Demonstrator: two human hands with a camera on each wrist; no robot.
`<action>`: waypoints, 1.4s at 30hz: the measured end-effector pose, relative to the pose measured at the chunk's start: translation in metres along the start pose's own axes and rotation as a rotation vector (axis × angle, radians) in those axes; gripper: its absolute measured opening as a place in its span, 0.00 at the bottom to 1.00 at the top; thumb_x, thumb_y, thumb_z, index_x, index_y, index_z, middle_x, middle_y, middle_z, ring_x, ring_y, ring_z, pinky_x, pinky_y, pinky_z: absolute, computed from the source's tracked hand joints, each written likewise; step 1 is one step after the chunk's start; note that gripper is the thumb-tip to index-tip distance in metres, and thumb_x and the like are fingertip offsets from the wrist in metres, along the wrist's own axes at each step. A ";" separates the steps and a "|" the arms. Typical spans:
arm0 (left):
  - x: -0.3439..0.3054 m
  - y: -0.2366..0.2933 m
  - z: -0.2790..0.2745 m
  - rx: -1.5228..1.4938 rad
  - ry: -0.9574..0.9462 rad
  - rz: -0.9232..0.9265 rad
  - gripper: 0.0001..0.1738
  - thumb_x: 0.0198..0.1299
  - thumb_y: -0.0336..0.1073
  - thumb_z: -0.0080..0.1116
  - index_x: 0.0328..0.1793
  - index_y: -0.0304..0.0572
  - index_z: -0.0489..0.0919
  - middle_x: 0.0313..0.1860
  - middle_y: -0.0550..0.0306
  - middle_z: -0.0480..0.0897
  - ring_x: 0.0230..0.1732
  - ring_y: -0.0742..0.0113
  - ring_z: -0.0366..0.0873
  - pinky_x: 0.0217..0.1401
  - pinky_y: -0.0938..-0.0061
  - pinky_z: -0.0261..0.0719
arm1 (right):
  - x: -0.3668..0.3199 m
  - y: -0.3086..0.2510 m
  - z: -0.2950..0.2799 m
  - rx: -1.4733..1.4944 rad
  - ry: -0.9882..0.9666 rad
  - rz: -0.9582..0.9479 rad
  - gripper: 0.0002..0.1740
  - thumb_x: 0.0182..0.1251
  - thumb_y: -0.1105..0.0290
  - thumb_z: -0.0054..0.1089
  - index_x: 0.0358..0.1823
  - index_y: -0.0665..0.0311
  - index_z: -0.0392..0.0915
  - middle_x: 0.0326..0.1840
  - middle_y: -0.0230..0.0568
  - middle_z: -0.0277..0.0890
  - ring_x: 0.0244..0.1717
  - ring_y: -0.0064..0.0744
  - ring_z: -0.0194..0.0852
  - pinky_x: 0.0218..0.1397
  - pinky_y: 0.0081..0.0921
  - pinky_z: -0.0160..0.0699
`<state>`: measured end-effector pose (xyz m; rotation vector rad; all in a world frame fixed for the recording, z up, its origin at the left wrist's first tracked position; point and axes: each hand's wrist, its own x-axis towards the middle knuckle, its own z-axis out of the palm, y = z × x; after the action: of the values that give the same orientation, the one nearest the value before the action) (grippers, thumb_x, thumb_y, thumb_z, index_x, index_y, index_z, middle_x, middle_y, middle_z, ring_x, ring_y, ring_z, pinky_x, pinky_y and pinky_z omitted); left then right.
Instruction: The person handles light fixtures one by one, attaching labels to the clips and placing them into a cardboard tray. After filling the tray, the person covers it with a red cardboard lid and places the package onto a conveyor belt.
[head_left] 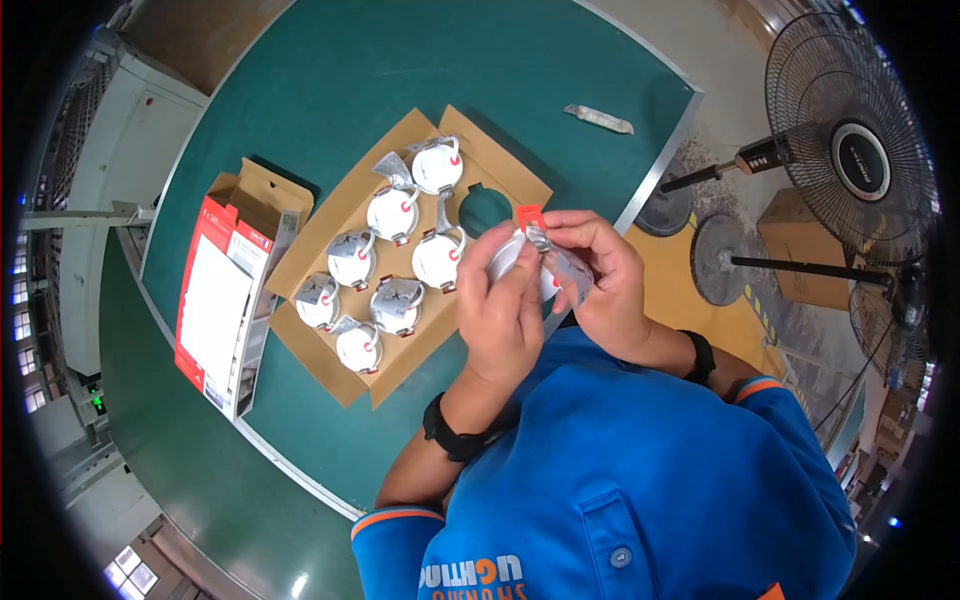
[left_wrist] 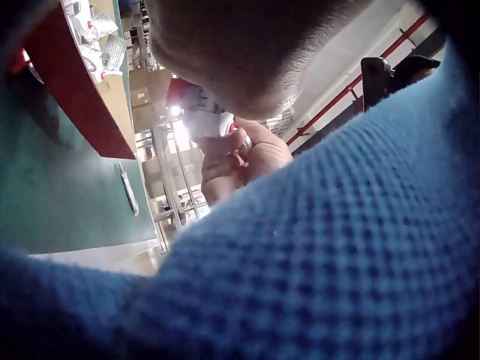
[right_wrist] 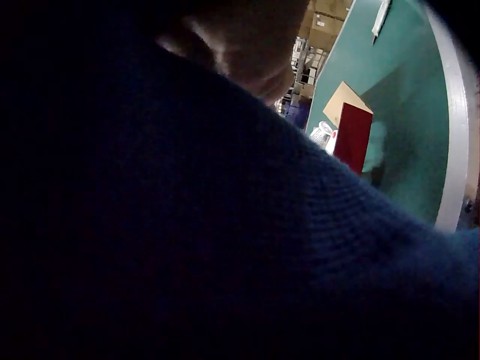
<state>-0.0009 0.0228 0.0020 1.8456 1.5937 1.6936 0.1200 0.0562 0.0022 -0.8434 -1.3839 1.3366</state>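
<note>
In front of the chest, both hands hold a round white downlight (head_left: pixel 507 258) with a red-orange spring clip (head_left: pixel 530 215) on top and a silver label hanging from it. My left hand (head_left: pixel 500 315) grips its near left side, thumb and fingers bent round the white rim. From the other side, my right hand (head_left: pixel 605 285) pinches it near the clip and the silver label (head_left: pixel 570 272). Fingers cover much of the lamp. The left wrist view catches part of the white body (left_wrist: pixel 202 124) between fingers; in the right wrist view a sleeve hides the work.
Left of the hands lies a cardboard tray (head_left: pixel 325 365) with several white downlights, plus a round cutout showing green table (head_left: pixel 400 60). Farther left stands an open red-and-white carton (head_left: pixel 215 315). A slim pale knife-like tool (head_left: pixel 602 120) lies near the far corner. A standing fan (head_left: pixel 860 160) is at right.
</note>
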 end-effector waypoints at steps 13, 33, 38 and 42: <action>-0.005 -0.017 -0.005 0.058 -0.039 0.136 0.19 0.55 0.19 0.56 0.54 0.30 0.73 0.58 0.33 0.73 0.56 0.43 0.73 0.57 0.60 0.73 | 0.012 -0.006 0.005 -0.161 -0.008 -0.111 0.20 0.47 0.93 0.52 0.42 0.71 0.75 0.52 0.49 0.75 0.52 0.36 0.77 0.51 0.26 0.80; -0.002 -0.007 -0.009 -0.256 0.175 -0.247 0.13 0.53 0.19 0.62 0.45 0.35 0.80 0.53 0.45 0.74 0.54 0.55 0.73 0.54 0.65 0.75 | 0.022 -0.010 0.001 -0.368 -0.173 -0.404 0.25 0.49 0.83 0.64 0.53 0.64 0.77 0.60 0.51 0.72 0.55 0.40 0.77 0.49 0.27 0.81; -0.012 -0.023 -0.011 -0.247 0.169 -0.269 0.13 0.63 0.26 0.54 0.54 0.36 0.71 0.60 0.46 0.67 0.57 0.62 0.71 0.56 0.69 0.76 | 0.011 -0.021 -0.004 -0.049 -0.169 0.084 0.33 0.57 0.77 0.64 0.65 0.68 0.63 0.64 0.47 0.68 0.59 0.33 0.71 0.47 0.25 0.80; -0.013 -0.025 -0.006 -0.268 0.153 -0.264 0.15 0.62 0.25 0.55 0.55 0.35 0.69 0.60 0.46 0.66 0.58 0.62 0.71 0.57 0.69 0.75 | 0.005 -0.012 -0.016 0.135 -0.273 0.440 0.24 0.64 0.75 0.58 0.62 0.70 0.67 0.53 0.41 0.75 0.49 0.24 0.75 0.40 0.20 0.80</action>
<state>-0.0164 0.0202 -0.0217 1.3461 1.4975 1.8544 0.1358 0.0635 0.0132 -0.9338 -1.3387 1.9206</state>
